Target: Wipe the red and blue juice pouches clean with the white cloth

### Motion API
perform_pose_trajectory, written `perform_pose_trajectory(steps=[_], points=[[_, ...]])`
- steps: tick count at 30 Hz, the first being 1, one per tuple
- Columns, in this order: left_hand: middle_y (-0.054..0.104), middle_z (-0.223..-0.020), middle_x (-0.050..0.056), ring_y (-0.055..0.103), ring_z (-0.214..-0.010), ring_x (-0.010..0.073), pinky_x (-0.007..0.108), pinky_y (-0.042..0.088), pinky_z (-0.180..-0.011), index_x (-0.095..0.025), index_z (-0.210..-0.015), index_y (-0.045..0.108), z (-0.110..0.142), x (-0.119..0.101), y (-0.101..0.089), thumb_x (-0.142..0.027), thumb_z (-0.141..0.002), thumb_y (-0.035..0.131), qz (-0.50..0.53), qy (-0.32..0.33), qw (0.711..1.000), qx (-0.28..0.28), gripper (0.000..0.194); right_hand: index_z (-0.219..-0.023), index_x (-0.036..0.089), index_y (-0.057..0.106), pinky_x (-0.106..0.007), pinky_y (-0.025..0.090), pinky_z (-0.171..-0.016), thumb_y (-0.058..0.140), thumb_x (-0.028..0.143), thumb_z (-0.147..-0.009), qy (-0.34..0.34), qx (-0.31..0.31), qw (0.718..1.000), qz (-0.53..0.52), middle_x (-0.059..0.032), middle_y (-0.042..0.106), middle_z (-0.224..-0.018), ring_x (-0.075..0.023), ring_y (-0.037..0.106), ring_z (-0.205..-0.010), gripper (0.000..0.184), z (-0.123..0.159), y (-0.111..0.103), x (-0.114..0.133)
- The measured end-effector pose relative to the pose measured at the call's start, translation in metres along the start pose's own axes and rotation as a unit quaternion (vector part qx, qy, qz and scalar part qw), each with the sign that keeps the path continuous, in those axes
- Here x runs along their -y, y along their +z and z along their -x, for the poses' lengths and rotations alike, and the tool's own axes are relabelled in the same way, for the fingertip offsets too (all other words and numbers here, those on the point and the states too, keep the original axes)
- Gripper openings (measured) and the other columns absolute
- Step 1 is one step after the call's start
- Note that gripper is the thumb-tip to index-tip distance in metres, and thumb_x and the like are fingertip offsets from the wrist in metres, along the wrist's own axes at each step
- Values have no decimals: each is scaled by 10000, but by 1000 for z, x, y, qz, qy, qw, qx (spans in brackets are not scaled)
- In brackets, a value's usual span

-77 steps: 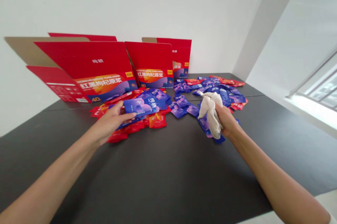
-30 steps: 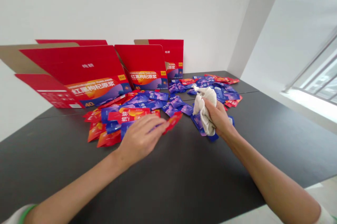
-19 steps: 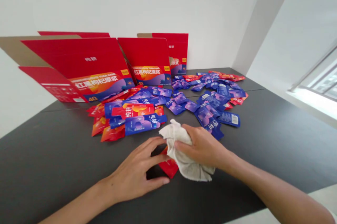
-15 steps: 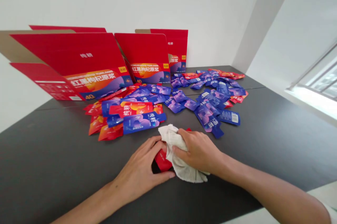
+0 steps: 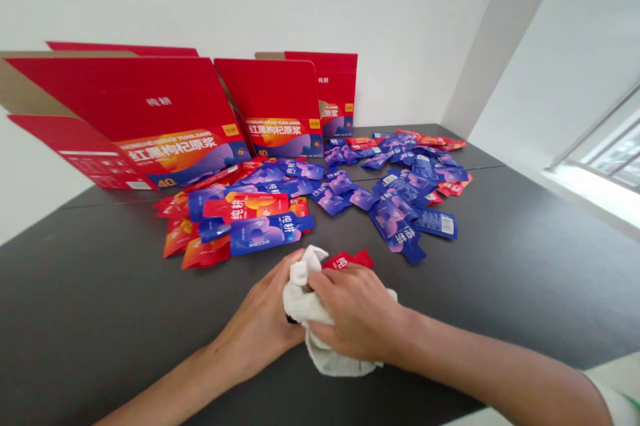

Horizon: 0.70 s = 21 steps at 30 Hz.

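Note:
My right hand (image 5: 357,316) is closed on a crumpled white cloth (image 5: 305,293) and presses it down on a red sachet (image 5: 349,259) lying on the black table (image 5: 125,319). Only the sachet's far end shows beyond the cloth. My left hand (image 5: 263,326) lies at the sachet's near left end, its fingers curled under the cloth and mostly hidden. Both hands are close together in front of the heap of sachets.
Several blue and red sachets (image 5: 265,213) lie spread across the middle and far right (image 5: 415,173) of the table. Three open red cartons (image 5: 150,126) stand along the back wall. A window rail (image 5: 595,139) is at the right.
My left hand took a red sachet from the heap and laid it near me. My right hand brought the cloth down onto it and has drawn it back toward me.

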State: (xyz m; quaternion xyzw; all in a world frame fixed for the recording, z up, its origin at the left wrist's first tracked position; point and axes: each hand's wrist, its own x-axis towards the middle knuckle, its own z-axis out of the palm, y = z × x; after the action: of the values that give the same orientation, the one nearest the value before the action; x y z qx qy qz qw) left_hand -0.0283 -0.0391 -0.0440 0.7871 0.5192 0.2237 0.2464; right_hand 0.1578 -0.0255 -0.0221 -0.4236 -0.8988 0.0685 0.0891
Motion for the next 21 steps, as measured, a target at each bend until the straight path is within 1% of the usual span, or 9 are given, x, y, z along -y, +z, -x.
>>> perform_pose_trajectory(steps=[1, 5, 6, 9, 11, 15, 16, 17, 21], points=[[517, -1275, 62, 538, -1124, 254, 361, 439, -938, -274, -1324, 252, 0, -1, -1, -354, -671, 694, 2, -4, 1000, -1, 792, -1063, 203, 506, -334, 408, -748, 495, 431, -795, 4, -1, 1000, 3, -64, 649, -937, -231, 603, -825, 353, 0, 0, 0], [563, -1214, 40, 524, -1137, 258, 410, 391, -996, -268, -1353, 217, -1, -4, -2, -359, -641, 723, -13, -32, 999, 5, 879, -1081, 178, 504, -349, 397, -764, 465, 371, -825, 127, -17, 990, 59, -93, 650, -930, -239, 606, -819, 323, -2, -2, -8], [557, -1224, 42, 521, -1141, 258, 411, 391, -996, -268, -1355, 219, -1, -3, -1, -355, -641, 722, -12, -29, 999, 5, 878, -1083, 179, 504, -348, 394, -774, 471, 369, -822, 116, -14, 991, 58, -91, 649, -935, -238, 605, -825, 325, -3, -3, -8], [489, -1313, 69, 520, -1149, 262, 391, 421, -968, -265, -1362, 214, -1, 0, 1, -369, -656, 708, 0, -13, 1000, -6, 869, -1071, 189, 501, -333, 393, -791, 507, 399, -795, 0, 1, 1000, 24, -71, 645, -956, -229, 600, -848, 347, -3, -2, -5], [467, -1336, 82, 520, -1151, 265, 390, 429, -959, -261, -1380, 189, 0, 1, 2, -384, -663, 702, 4, -10, 1000, -14, 890, -1055, 191, 504, -325, 395, -781, 510, 415, -792, -30, 10, 999, 17, -67, 648, -946, -222, 603, -835, 346, -3, -2, -4], [562, -1222, 56, 535, -1126, 257, 414, 411, -977, -268, -1408, 143, 0, 1, 3, -357, -654, 714, 1, -19, 1000, -9, 950, -1053, 171, 509, -324, 395, -752, 480, 377, -815, 104, -3, 993, 61, -92, 655, -914, -226, 609, -801, 316, -4, -4, -11], [569, -1212, 54, 536, -1124, 259, 419, 410, -979, -267, -1409, 142, 0, 1, 3, -352, -650, 717, 0, -19, 1000, -5, 956, -1052, 167, 509, -328, 394, -754, 479, 369, -815, 116, -9, 991, 66, -95, 654, -915, -230, 608, -805, 313, -5, -4, -12], [560, -1227, 60, 533, -1129, 263, 423, 412, -978, -265, -1407, 149, -1, 1, 3, -355, -652, 715, 0, -17, 1000, -4, 948, -1049, 167, 508, -332, 394, -761, 483, 369, -811, 104, -12, 993, 64, -91, 652, -916, -232, 608, -808, 313, -6, -3, -12], [449, -1355, 88, 503, -1173, 275, 410, 426, -967, -262, -1398, 172, -1, 3, 4, -386, -686, 686, -5, -1, 1000, -15, 887, -1023, 190, 501, -342, 387, -799, 513, 415, -784, -35, -3, 999, 21, -56, 648, -928, -224, 604, -817, 328, -7, 1, -7]])
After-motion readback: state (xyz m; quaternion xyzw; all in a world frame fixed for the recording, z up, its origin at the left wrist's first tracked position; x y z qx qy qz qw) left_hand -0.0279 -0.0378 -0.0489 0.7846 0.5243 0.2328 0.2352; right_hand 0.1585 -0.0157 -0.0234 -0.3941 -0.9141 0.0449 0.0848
